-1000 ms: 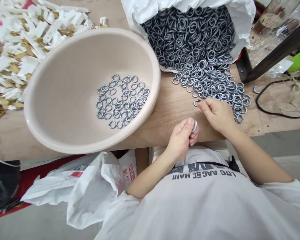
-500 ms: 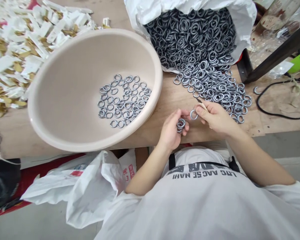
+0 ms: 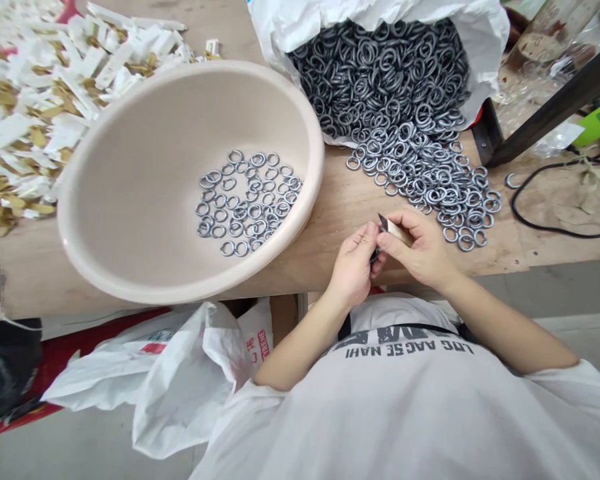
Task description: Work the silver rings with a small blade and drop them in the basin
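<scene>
My left hand (image 3: 354, 267) is closed near the table's front edge, holding a small stack of metal rings that is mostly hidden by its fingers. My right hand (image 3: 420, 250) is pressed against it, pinching a short stick with a dark tip (image 3: 390, 227). Just beyond my hands a heap of loose grey metal rings (image 3: 425, 177) spills from an open white bag (image 3: 380, 13) full of rings. To the left sits a large beige plastic basin (image 3: 130, 200) with several rings (image 3: 245, 203) in its bottom.
A pile of white and yellow pieces (image 3: 35, 100) covers the far left of the wooden table (image 3: 340, 207). A black cable (image 3: 545, 220) and a dark bar (image 3: 555, 107) lie at right. White plastic bags (image 3: 180, 380) hang below the table's front edge.
My right hand left the ring heap with a ring on its stick and came to my left hand. Both hands are now pressed together at the front edge.
</scene>
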`<state>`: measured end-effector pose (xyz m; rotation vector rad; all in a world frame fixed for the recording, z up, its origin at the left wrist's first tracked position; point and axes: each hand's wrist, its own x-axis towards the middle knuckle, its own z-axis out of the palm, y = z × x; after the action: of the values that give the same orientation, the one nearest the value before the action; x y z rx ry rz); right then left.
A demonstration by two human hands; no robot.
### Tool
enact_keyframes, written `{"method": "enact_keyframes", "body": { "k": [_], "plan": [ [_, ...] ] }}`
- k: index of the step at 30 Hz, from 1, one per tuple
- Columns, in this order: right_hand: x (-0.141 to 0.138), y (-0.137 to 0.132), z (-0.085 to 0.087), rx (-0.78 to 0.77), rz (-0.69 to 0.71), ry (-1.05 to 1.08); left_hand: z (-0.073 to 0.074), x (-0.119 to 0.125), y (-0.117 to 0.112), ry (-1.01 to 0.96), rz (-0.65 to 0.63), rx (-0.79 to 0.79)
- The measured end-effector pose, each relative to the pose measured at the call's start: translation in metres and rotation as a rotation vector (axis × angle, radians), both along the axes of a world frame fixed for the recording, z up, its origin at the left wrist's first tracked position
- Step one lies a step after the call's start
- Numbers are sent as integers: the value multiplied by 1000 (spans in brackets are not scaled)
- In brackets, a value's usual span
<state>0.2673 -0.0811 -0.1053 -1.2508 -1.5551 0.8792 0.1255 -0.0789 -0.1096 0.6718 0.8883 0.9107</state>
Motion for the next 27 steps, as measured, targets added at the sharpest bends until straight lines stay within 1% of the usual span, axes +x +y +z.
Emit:
{"method": "enact_keyframes", "body": {
  "k": [2, 4, 6, 8, 10, 12, 14, 18, 20, 22, 24, 25, 26, 27],
  "plan": [
    [-1, 0, -2, 49, -29, -47, 3, 2, -2, -14, 1, -21],
    [0, 1, -4, 49, -22, -22, 6, 3, -3, -35, -9, -36],
    [3, -1, -4, 73, -22, -53, 9, 3, -4, -57, -7, -45],
    [6, -4, 1, 144, -8, -189, 11, 4, -4, -73, 29, -59],
    [8, -9, 6, 209, 37, -359, 13, 4, -4, -74, 81, -79],
    [8, -13, 11, 234, 66, -476, 15, 5, -4, -66, 121, -98],
    [7, -16, 13, 245, 58, -537, 16, 6, -4, -63, 138, -106],
    [4, -18, 15, 263, 48, -576, 16, 8, -4, -59, 144, -106],
    [5, -17, 14, 239, 68, -568, 14, 8, -5, -55, 141, -98],
    [10, -11, 10, 163, 76, -542, 11, 6, -8, -61, 106, -60],
    [18, 2, 3, 35, 23, -531, 8, 4, -12, -76, 16, 3],
    [23, 10, -1, -38, -51, -548, 6, 2, -14, -85, -30, 29],
    [27, 19, -4, -107, -101, -592, 5, 0, -15, -93, -63, 45],
    [30, 29, -7, -142, -127, -674, 4, -2, -15, -97, -76, 53]
  ]
}}
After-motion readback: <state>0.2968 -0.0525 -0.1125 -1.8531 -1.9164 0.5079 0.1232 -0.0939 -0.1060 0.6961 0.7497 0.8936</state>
